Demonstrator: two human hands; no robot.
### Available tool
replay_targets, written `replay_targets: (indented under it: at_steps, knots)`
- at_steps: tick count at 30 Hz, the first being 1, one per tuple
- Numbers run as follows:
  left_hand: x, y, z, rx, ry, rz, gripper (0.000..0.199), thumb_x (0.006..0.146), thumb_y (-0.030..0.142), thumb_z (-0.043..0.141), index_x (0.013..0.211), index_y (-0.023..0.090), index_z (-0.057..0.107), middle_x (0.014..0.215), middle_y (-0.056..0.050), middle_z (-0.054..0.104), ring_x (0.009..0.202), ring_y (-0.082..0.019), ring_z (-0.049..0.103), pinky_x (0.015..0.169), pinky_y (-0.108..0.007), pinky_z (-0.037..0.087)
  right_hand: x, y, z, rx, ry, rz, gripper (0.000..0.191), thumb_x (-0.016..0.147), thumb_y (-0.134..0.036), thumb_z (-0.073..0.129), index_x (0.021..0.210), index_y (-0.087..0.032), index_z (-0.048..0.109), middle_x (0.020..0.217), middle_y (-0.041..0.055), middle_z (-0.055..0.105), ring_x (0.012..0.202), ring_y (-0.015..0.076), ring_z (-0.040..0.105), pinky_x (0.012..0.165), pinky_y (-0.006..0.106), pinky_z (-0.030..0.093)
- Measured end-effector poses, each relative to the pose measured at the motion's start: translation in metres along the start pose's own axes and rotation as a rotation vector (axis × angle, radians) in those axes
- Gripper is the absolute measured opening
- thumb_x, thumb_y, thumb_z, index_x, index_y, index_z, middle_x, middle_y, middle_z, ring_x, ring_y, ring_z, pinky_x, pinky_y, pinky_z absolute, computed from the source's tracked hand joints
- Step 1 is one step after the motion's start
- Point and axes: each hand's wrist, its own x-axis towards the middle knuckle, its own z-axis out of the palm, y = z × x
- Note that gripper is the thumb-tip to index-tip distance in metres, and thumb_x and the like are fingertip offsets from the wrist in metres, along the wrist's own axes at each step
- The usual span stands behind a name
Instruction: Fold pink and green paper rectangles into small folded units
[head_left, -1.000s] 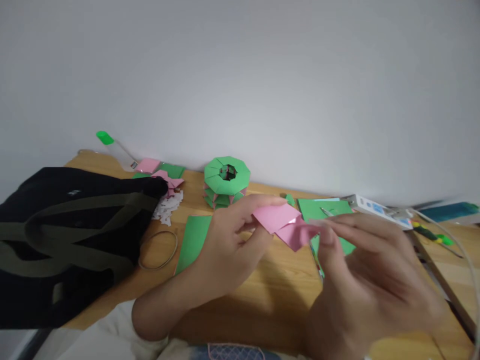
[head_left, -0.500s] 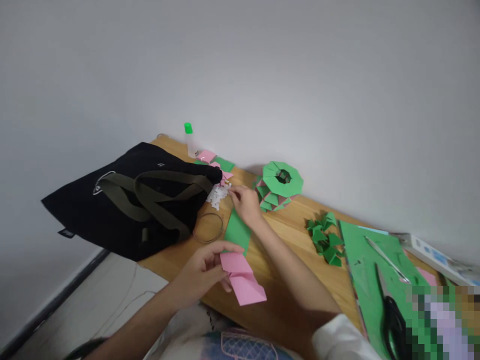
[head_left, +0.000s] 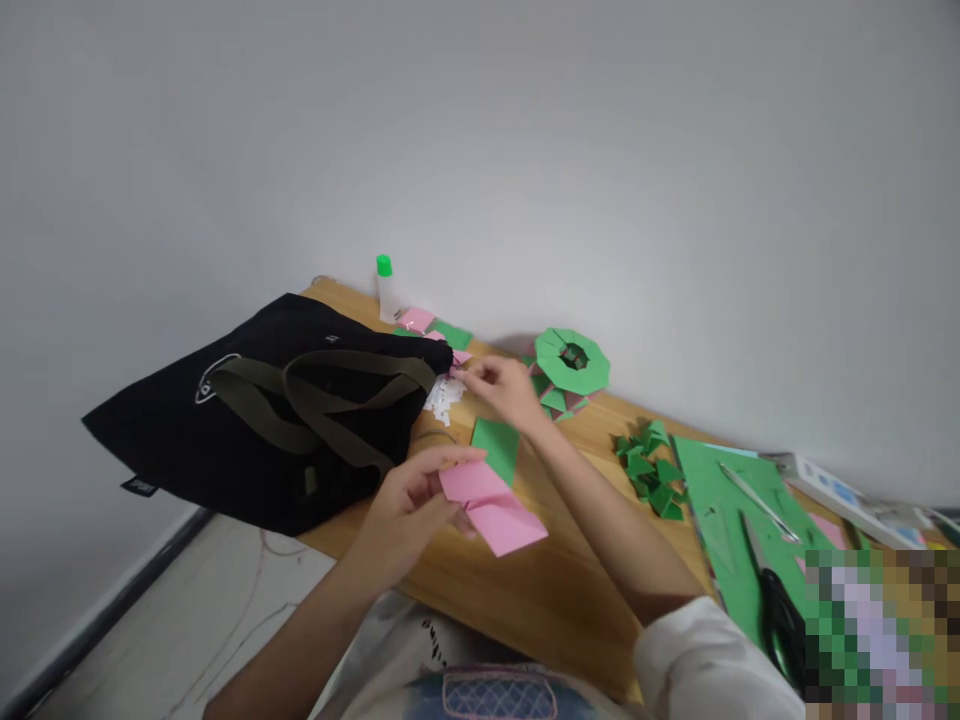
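My left hand is closed on a creased sheet of pink paper, gripping its left edge between thumb and fingers above the table. My right hand reaches across to the far side, thumb and forefinger pinched together beside the end of the black bag. What those fingertips hold, if anything, is too small to make out. Small white paper scraps lie just below them, and pink paper pieces show behind. A green paper sheet lies flat between my hands. Right of my right hand stands a ring-shaped green and pink folded-paper model.
A black tote bag covers the table's left end. A glue bottle with a green cap stands at the back. Folded green pieces lie right of centre, near green sheets, a pen and black-handled scissors.
My right hand has moved up slightly, from the white scraps toward the bag's end and the pink pieces. My left hand, still holding the pink paper, sits a little higher in view.
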Motion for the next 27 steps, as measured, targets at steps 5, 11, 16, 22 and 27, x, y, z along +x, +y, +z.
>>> replay_targets:
  at_steps: [5,11,16,22,27]
  knots:
    - [0.019,0.029,0.028,0.002,0.028,0.275,0.022,0.078,0.015,0.066,0.098,0.023,0.070,0.086,0.001,0.072,0.064,-0.010,0.066,0.057,-0.019,0.055,-0.071,-0.021,-0.073,0.366,0.180,-0.278,0.029,0.093,-0.040,0.046,0.087,-0.019,0.066,0.081,0.0033,0.068,0.070,0.0129,0.063,0.064,0.028,0.052]
    - [0.038,0.039,0.075,0.071,-0.035,0.431,0.018,0.082,0.017,0.062,0.096,0.023,0.072,0.088,-0.001,0.074,0.062,-0.013,0.067,0.058,-0.024,0.057,-0.134,-0.021,-0.117,0.204,0.399,-0.493,0.026,0.079,-0.010,0.064,0.101,-0.024,0.066,0.099,0.0056,0.062,0.098,0.0200,0.059,0.084,0.040,0.051]
    - [0.044,0.044,0.107,0.050,-0.146,0.343,0.026,0.075,0.011,0.061,0.093,0.025,0.074,0.084,0.000,0.074,0.067,-0.016,0.068,0.062,-0.026,0.057,-0.150,-0.008,-0.127,0.159,0.568,-0.503,0.031,0.077,0.002,0.057,0.092,-0.023,0.067,0.097,0.0039,0.060,0.091,0.0178,0.059,0.077,0.037,0.052]
    - [0.055,0.042,0.130,-0.027,-0.251,0.331,0.017,0.082,0.028,0.060,0.088,0.023,0.075,0.080,0.000,0.074,0.069,-0.015,0.067,0.062,-0.025,0.056,-0.162,0.003,-0.138,0.171,0.641,-0.462,0.032,0.074,0.004,0.058,0.091,-0.022,0.066,0.095,0.0040,0.061,0.091,0.0184,0.060,0.074,0.034,0.051]
    - [0.062,0.034,0.142,0.226,-0.125,0.405,0.011,0.082,0.020,0.066,0.088,0.024,0.074,0.082,0.002,0.075,0.074,-0.012,0.068,0.064,-0.020,0.055,-0.166,0.005,-0.140,0.223,0.666,-0.398,0.029,0.075,0.002,0.060,0.091,-0.021,0.066,0.093,0.0040,0.061,0.094,0.0189,0.059,0.077,0.035,0.052]
